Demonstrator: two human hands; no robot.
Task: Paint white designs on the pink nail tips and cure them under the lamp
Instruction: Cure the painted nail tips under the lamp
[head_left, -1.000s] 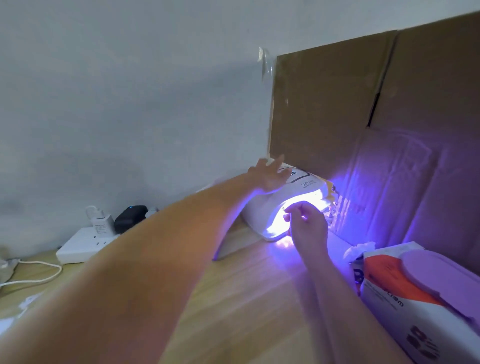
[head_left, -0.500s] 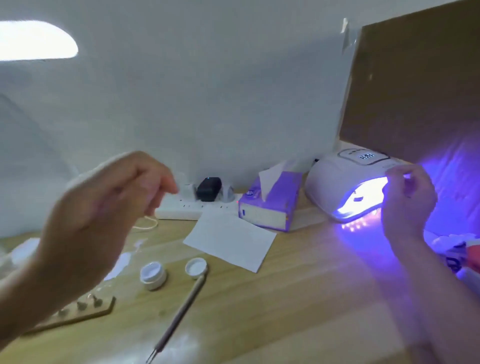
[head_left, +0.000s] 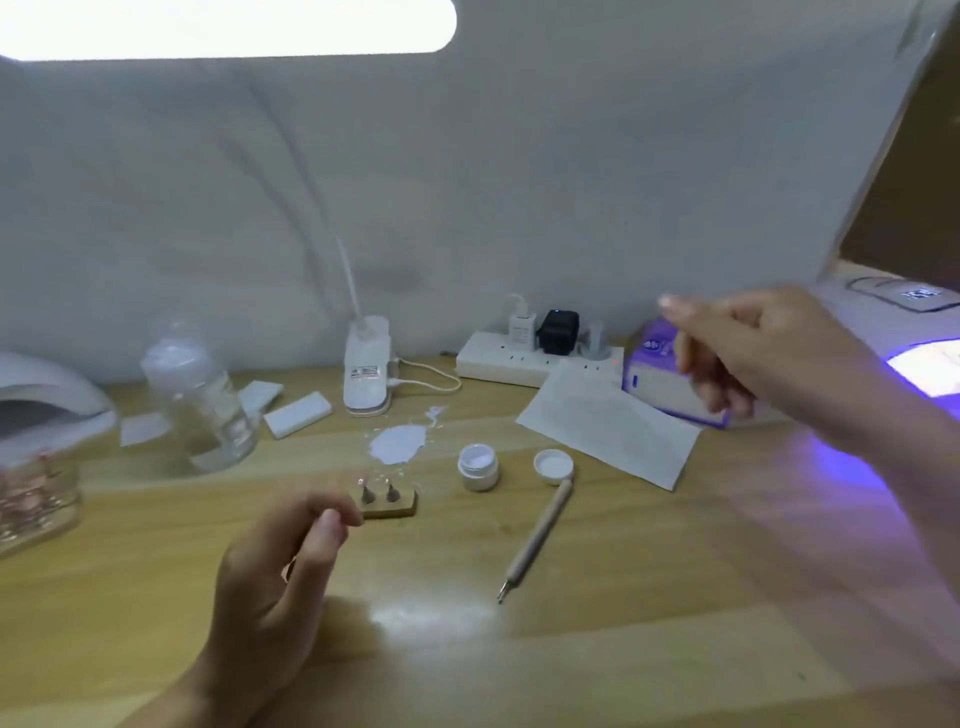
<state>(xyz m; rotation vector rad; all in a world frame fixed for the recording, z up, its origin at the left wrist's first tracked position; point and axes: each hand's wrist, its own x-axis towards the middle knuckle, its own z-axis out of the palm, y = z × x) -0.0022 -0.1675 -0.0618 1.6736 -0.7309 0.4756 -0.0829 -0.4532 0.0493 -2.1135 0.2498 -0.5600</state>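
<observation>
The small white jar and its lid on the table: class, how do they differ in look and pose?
The small white jar is taller, with a clear-looking wall; the lid is shallow and plain white. The jar stands open on the left; the lid lies apart on the right, hollow side up, near the dotting tool's handle. Both are round.

Power strip (head_left: 511, 358), tissue box (head_left: 657, 376), bottle (head_left: 200, 400)

Both hands empty: left (head_left: 275, 577) near nail stand (head_left: 388, 503), right (head_left: 763, 353) beside lit lamp (head_left: 914, 338).
</observation>
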